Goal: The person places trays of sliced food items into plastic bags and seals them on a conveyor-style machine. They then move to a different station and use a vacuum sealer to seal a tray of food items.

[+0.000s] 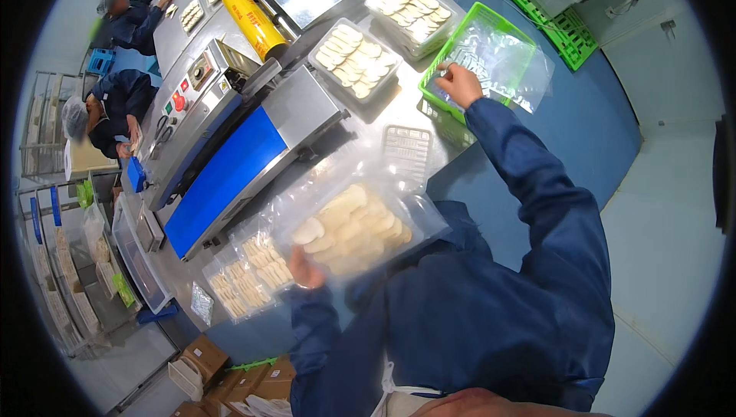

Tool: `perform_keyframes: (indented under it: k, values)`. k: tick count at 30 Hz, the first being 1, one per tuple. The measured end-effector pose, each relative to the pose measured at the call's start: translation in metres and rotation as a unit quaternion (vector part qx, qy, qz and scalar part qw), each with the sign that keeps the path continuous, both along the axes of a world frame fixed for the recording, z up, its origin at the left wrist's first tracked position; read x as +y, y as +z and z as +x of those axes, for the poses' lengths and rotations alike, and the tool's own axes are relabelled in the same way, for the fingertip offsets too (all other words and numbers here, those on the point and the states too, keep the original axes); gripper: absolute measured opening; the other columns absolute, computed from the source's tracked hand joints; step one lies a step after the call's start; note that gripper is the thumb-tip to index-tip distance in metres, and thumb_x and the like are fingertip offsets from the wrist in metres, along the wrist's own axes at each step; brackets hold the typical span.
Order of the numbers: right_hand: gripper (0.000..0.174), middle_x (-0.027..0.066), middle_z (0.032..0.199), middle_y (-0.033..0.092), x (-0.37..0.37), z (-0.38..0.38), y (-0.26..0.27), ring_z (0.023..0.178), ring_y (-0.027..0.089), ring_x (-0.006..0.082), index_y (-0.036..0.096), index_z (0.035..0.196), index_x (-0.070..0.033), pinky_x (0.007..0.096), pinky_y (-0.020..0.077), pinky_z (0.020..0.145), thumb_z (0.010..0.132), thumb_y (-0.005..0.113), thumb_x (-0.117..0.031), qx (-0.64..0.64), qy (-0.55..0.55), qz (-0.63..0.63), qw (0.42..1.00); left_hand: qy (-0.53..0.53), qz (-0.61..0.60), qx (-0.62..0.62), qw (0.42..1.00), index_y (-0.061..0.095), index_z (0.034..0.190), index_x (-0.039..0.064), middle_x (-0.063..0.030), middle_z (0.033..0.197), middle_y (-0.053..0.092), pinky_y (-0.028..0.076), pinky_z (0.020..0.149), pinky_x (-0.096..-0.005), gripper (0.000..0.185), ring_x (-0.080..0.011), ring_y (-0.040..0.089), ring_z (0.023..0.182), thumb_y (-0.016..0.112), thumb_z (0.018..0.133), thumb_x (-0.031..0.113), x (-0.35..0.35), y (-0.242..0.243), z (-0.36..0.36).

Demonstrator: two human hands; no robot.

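Note:
My left hand (306, 269) holds the near left edge of a clear plastic bag (353, 230) filled with pale, flat oval slices; the bag is slightly blurred. Over the near edge of a green plastic basket (430, 80), my right hand (458, 84) has its fingertips close together by small clear packets (474, 60); whether it pinches one cannot be told. Larger clear bags hang over the basket's far side. An unfilled clear plastic tray (407, 149) lies on the steel table between the basket and the held bag. Left of my left hand lie bagged trays of slices (253, 273).
Two clear tubs of slices (355, 60) (408, 11) stand beyond the unfilled tray. A sealing machine with a blue belt (230, 178) and a yellow roller (253, 20) occupies the table's middle. Two people (123, 101) (132, 23) work at the far left. Cardboard boxes (247, 382) lie below.

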State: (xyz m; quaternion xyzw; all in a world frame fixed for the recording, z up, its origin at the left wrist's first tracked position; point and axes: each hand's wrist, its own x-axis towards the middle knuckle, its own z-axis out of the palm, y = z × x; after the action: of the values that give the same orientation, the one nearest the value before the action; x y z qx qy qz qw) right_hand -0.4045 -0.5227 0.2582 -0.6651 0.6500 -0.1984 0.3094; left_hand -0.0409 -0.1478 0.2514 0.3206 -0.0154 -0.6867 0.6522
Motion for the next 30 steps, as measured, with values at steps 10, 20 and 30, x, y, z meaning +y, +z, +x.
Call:
perform_keyframes:
  k: [10, 20, 30]
  values:
    - [0.034, 0.011, 0.102, 0.068, -0.054, -0.053, -0.103, 0.093, 0.062, 0.0158, 0.066, 0.105, -0.001, 0.0286, 0.0483, 0.081, 0.08, 0.074, -0.022, -0.229, -0.055, -0.022, 0.972, 0.111, -0.284, 0.223, 0.926, 0.034, 0.146, 0.015, -0.0083, 0.151, 0.034, 0.025, 0.112, -0.052, 0.066, -0.0277, 0.033, 0.137, 0.063, 0.09, 0.036, -0.009, -0.002, -0.055]
    - [0.029, 0.0194, 0.091, 0.065, -0.042, -0.042, -0.089, 0.085, 0.062, 0.0378, 0.066, 0.105, -0.013, 0.0458, 0.0497, 0.076, 0.077, 0.061, -0.016, 0.168, 0.146, -0.044, 0.974, 0.079, -0.298, 0.219, 0.926, 0.033, 0.145, 0.009, -0.0119, 0.15, 0.032, 0.022, 0.113, -0.0516, 0.068, -0.0308, 0.032, 0.136, 0.059, 0.09, 0.039, -0.034, 0.001, -0.035]
    - [0.02, 0.0045, 0.081, 0.065, -0.042, -0.008, -0.015, 0.07, 0.059, 0.0129, 0.068, 0.099, -0.004, 0.0269, 0.0453, 0.063, 0.083, 0.071, -0.017, -0.14, 0.003, -0.054, 0.989, 0.183, -0.177, 0.117, 0.96, 0.037, 0.142, 0.008, -0.0165, 0.145, 0.039, 0.025, 0.111, -0.0554, 0.061, -0.0387, 0.032, 0.135, 0.055, 0.092, 0.039, -0.009, -0.003, -0.022]
